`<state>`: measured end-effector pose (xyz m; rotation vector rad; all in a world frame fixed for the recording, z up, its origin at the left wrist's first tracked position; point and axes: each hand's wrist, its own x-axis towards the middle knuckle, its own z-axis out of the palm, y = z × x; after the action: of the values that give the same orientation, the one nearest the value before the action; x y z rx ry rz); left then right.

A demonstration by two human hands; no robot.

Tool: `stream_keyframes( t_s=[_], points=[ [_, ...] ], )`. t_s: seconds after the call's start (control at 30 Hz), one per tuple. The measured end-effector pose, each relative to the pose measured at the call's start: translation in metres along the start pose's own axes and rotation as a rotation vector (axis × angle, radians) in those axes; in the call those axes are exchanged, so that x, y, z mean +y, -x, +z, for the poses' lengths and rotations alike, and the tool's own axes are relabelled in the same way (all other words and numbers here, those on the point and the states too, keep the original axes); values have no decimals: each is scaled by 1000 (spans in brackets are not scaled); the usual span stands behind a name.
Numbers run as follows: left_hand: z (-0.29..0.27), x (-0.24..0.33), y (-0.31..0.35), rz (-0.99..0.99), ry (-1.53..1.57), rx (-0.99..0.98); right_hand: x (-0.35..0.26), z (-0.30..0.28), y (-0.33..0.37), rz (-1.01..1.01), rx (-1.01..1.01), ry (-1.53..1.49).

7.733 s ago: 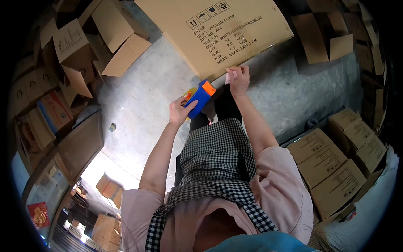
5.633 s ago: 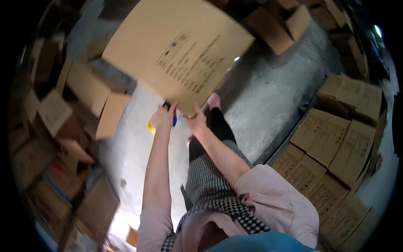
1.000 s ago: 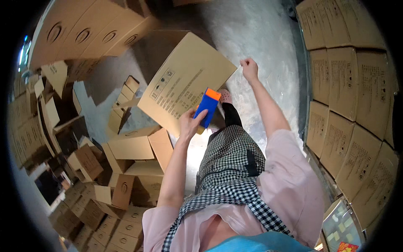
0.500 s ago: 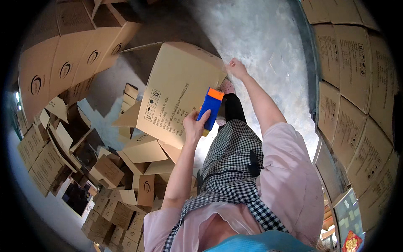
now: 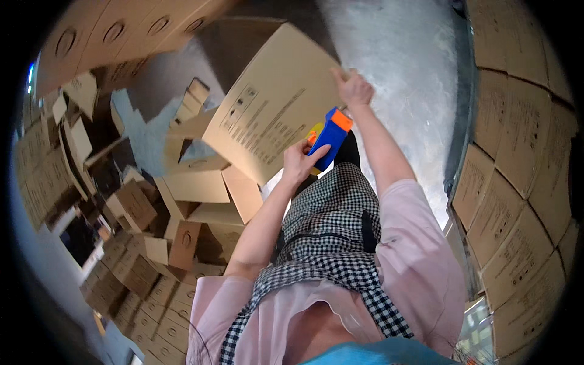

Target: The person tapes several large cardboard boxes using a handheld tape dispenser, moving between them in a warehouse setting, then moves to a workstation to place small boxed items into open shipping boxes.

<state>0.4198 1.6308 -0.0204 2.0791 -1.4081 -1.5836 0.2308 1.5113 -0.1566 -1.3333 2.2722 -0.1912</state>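
Head view: I see the person bent over a carton (image 5: 267,97), tilted just beyond the hands, its printed face turned up toward them. The left hand (image 5: 299,161) is wrapped round a tape gun (image 5: 328,143), blue with an orange end, thumb laid along the near side and a bit of yellow showing behind. The tape gun sits by the carton's lower right edge, partly in front of it; whether the two touch I can't make out. The right hand (image 5: 354,90) is at the carton's right corner, fingers bent and drawn close together, one reaching over the edge; from here I can't tell whether it grips anything. Left of the carton stands a box (image 5: 196,185) with its flaps spread, and smaller boxes (image 5: 146,307) crowd the floor (image 5: 401,55) lower down. Printed cartons (image 5: 517,176) are stacked along the right side. The person wears a checked apron (image 5: 328,213) over a pink top (image 5: 420,255)
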Motion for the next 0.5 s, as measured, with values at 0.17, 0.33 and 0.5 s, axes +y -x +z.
stream_keyframes(
  t_s=[0.17, 0.33, 0.5],
  points=[
    [-101, -168, 94, -147, 7, -16, -3, 1, -11, 47, -25, 57],
    [-161, -272, 166, -267, 153, 114, -10, 5, -18, 110, 42, 156],
    [-168, -307, 159, -205, 174, 109, -12, 17, -16, 130, 68, 197]
  ],
)
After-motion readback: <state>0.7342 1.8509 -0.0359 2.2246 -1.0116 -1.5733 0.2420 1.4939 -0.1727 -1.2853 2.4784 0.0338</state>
